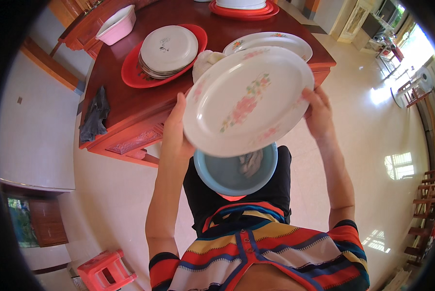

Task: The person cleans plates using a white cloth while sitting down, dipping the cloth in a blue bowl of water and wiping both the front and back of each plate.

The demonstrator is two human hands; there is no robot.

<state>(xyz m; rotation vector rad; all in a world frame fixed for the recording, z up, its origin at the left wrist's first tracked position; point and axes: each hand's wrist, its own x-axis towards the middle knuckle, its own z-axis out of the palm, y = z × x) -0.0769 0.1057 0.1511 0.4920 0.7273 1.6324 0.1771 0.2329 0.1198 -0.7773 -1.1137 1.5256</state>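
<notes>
Both my hands hold an oval white platter (248, 102) with pink flowers, tilted above a blue basin (221, 182). My left hand (181, 127) grips its left rim, the thumb along the edge. My right hand (318, 111) grips the right rim. In the basin lies a wet greyish cloth (252, 163) in water. Behind the platter, on the wooden table, are a crumpled whitish cloth (204, 65) and another oval floral platter (290, 39). To their left, a stack of white plates (170, 47) sits on a red oval tray (130, 72).
The dark red wooden table (152, 98) carries a pink and white tub (119, 27), a dark cloth (95, 116) at its left corner and red trays (239, 14) under a white dish at the back. A red plastic stool (106, 271) stands on the floor at lower left.
</notes>
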